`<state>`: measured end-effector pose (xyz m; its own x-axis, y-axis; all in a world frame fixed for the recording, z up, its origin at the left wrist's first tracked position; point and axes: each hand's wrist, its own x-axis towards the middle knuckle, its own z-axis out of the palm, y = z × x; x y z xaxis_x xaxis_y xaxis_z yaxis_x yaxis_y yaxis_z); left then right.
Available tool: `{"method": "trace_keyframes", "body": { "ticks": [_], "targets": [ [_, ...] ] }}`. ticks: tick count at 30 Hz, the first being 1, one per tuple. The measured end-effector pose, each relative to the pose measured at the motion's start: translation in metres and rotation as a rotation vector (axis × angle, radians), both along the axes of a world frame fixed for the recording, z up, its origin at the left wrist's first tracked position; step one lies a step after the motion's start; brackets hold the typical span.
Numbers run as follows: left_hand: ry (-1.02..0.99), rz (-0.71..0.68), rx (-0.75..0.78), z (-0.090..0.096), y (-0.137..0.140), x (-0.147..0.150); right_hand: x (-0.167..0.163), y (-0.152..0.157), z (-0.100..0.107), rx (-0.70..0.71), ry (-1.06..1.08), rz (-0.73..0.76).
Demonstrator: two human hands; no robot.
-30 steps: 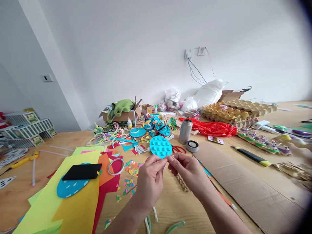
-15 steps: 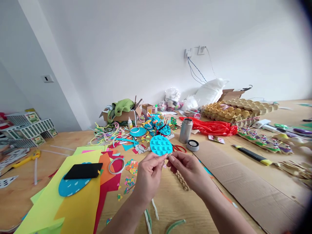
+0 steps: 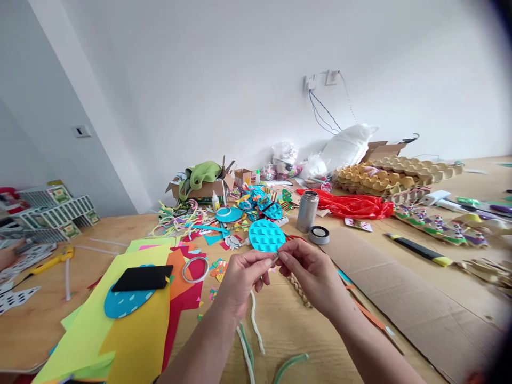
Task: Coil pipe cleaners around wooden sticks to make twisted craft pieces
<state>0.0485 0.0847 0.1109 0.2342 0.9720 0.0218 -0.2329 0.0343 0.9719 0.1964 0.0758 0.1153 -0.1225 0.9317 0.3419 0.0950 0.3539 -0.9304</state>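
My left hand (image 3: 242,280) and my right hand (image 3: 314,272) meet fingertip to fingertip at mid-table, both closed in a pinch. A small pale piece, apparently the end of a cord, shows between them; the fingers hide most of it. A white cord (image 3: 256,325) hangs below my left hand. Another white strand and a green cord (image 3: 248,344) show beside my left forearm. Just beyond the fingertips is a round blue bumpy disc (image 3: 267,235). Partly under my right hand lies a tan braided rope (image 3: 301,292). A short green piece (image 3: 291,365) rests near the front.
Coloured paper sheets (image 3: 148,330) with a black phone (image 3: 143,278) lie left. A metal bottle (image 3: 308,212), tape roll (image 3: 319,234) and cardboard sheet (image 3: 404,293) are right. Behind them are egg trays (image 3: 396,173) and a red plastic bag (image 3: 356,205). A utility knife (image 3: 418,249) lies far right.
The view has shifted slightly. My hands remain together, with the left fingers turned a little and some lower fingers loosened. More of the hanging white cord shows below them.
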Motion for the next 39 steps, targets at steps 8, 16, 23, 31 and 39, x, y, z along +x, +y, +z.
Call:
{"method": "trace_keyframes", "body": {
  "ticks": [8, 16, 23, 31, 39],
  "targets": [
    [-0.118, -0.034, -0.081, -0.001, 0.001, -0.001, -0.007, -0.003, -0.003, 0.017, 0.008, 0.036],
    [-0.179, -0.039, -0.149, -0.002, 0.001, -0.001, -0.002, -0.004, 0.002, 0.015, -0.029, 0.089],
    [-0.179, -0.047, -0.183, -0.001, 0.002, -0.003, 0.001, -0.002, 0.004, -0.09, -0.132, 0.02],
    [-0.222, -0.129, -0.197, -0.004, 0.006, -0.004, 0.001, -0.006, 0.01, 0.04, -0.364, -0.105],
    [-0.296, -0.121, -0.3, -0.007, 0.009, -0.002, -0.004, -0.006, 0.006, 0.106, -0.426, -0.134]
  ]
}}
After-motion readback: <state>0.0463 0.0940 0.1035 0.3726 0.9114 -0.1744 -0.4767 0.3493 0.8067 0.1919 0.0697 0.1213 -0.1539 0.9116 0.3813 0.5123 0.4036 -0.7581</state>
